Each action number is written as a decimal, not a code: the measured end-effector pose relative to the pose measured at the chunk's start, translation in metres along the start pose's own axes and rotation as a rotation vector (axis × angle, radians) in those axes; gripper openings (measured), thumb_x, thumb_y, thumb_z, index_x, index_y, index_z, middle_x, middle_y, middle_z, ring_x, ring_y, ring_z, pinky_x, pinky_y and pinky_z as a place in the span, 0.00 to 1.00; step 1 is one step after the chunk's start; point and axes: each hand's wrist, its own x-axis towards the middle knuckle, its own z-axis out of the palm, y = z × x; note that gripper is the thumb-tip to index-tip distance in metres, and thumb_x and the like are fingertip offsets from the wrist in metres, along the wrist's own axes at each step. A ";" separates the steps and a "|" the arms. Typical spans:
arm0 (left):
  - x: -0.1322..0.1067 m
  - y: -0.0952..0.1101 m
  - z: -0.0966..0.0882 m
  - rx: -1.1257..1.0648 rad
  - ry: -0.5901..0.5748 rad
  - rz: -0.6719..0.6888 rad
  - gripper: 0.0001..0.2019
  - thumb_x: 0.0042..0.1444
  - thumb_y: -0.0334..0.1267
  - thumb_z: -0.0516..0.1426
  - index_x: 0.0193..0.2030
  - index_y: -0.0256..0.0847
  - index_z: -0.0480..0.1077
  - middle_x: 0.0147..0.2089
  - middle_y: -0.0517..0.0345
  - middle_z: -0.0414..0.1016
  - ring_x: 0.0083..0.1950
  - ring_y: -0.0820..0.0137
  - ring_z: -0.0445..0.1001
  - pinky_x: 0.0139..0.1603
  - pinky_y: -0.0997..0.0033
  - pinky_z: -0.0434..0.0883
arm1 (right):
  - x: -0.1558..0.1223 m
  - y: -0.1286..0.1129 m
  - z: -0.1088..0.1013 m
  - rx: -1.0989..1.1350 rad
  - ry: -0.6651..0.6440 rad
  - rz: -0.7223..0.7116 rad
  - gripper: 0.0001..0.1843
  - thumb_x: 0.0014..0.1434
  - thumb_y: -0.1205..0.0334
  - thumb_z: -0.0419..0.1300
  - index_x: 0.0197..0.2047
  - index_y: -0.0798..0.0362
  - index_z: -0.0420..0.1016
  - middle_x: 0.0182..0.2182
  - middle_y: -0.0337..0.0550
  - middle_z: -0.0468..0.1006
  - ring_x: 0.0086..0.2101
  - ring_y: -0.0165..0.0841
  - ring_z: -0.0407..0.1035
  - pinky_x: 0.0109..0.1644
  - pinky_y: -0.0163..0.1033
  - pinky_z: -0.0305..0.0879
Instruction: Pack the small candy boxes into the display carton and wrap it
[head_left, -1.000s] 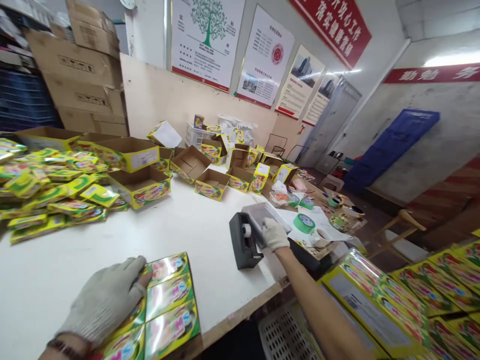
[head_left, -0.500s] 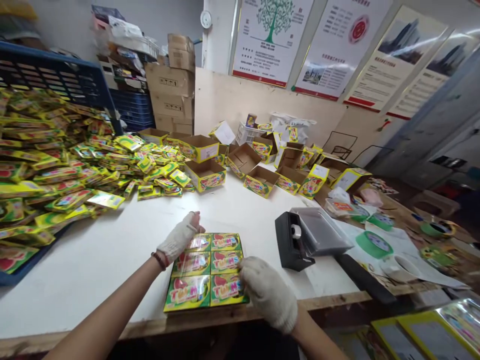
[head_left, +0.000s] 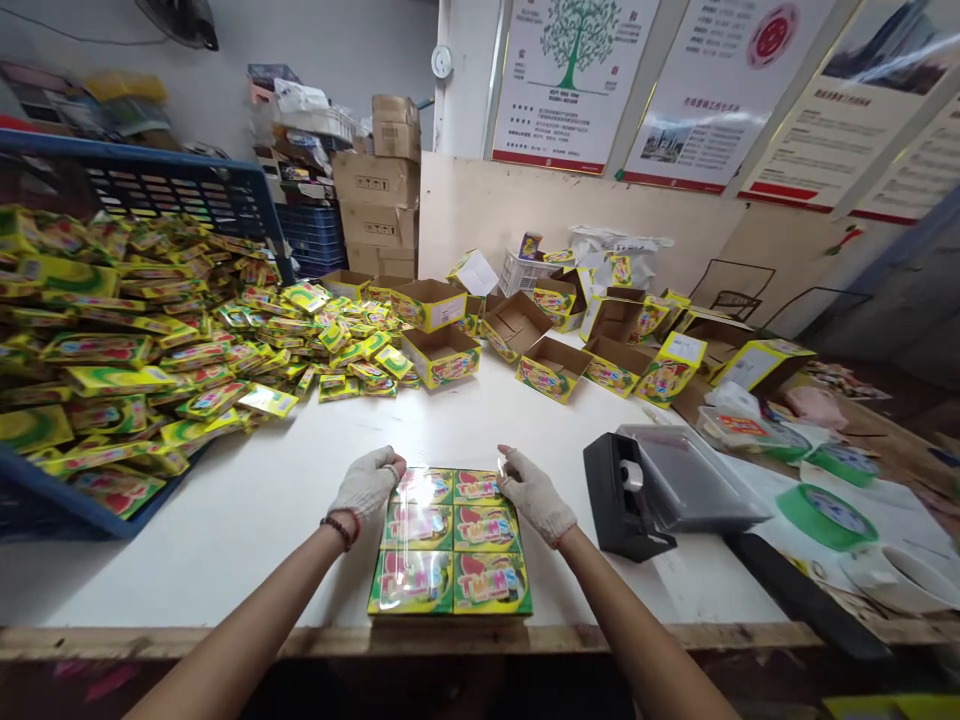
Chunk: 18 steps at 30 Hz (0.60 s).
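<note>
A display box of candy packs (head_left: 454, 540), green and yellow with "TWINS" lettering, lies at the table's front edge. Over the packs is a shiny clear plastic sheet (head_left: 411, 575) with strong glare. At the far left corner, my left hand (head_left: 369, 487), in a fingerless white glove, has thumb and fingers pinched together on the sheet's edge. My right hand (head_left: 534, 497), gloved alike, pinches a transparent edge at the far right corner. How far the sheet reaches around the box I cannot tell.
Right of the box stand a black tape dispenser (head_left: 626, 495) and a stack of clear plastic sheets (head_left: 690, 475). Green tape rolls (head_left: 825, 515) lie beyond. Open display boxes (head_left: 551, 368) line the back. Loose candy packs (head_left: 262, 345) spill from a blue crate (head_left: 97, 500) at left.
My right hand has moved from the box's right side up to its far right corner. My left hand stays near the far left corner. The view has shifted left.
</note>
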 end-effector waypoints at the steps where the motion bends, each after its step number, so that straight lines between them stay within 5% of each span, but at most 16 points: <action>1: 0.001 -0.001 -0.001 0.008 -0.004 0.007 0.11 0.44 0.46 0.55 0.27 0.41 0.70 0.24 0.63 0.69 0.29 0.71 0.67 0.30 0.74 0.63 | 0.000 -0.001 -0.002 0.012 -0.016 0.005 0.30 0.48 0.60 0.57 0.56 0.55 0.70 0.34 0.39 0.74 0.39 0.36 0.69 0.50 0.43 0.66; 8: 0.009 0.014 0.006 0.083 -0.018 0.023 0.10 0.43 0.45 0.55 0.23 0.41 0.68 0.19 0.64 0.64 0.24 0.72 0.63 0.26 0.74 0.60 | -0.004 -0.004 -0.010 0.135 -0.078 0.141 0.17 0.46 0.57 0.57 0.38 0.56 0.73 0.30 0.40 0.73 0.31 0.32 0.68 0.33 0.37 0.66; 12: -0.006 0.008 0.005 0.123 -0.008 0.049 0.15 0.51 0.49 0.51 0.27 0.40 0.69 0.23 0.61 0.68 0.27 0.70 0.68 0.28 0.73 0.65 | -0.013 -0.006 -0.006 0.181 -0.062 0.196 0.16 0.50 0.54 0.55 0.38 0.55 0.71 0.27 0.39 0.73 0.27 0.30 0.68 0.28 0.35 0.66; 15: -0.021 0.008 -0.002 0.209 -0.005 0.111 0.17 0.56 0.48 0.48 0.37 0.40 0.72 0.34 0.55 0.75 0.37 0.65 0.73 0.39 0.66 0.70 | -0.016 -0.009 -0.005 0.187 -0.055 0.204 0.12 0.52 0.58 0.55 0.38 0.55 0.71 0.25 0.37 0.72 0.24 0.28 0.67 0.26 0.33 0.66; 18: -0.027 0.027 -0.003 0.345 -0.088 0.279 0.12 0.51 0.36 0.53 0.42 0.43 0.73 0.48 0.51 0.74 0.54 0.59 0.69 0.58 0.58 0.65 | -0.013 -0.011 -0.007 0.173 -0.082 0.217 0.08 0.52 0.62 0.56 0.35 0.55 0.72 0.23 0.36 0.72 0.23 0.27 0.67 0.25 0.32 0.67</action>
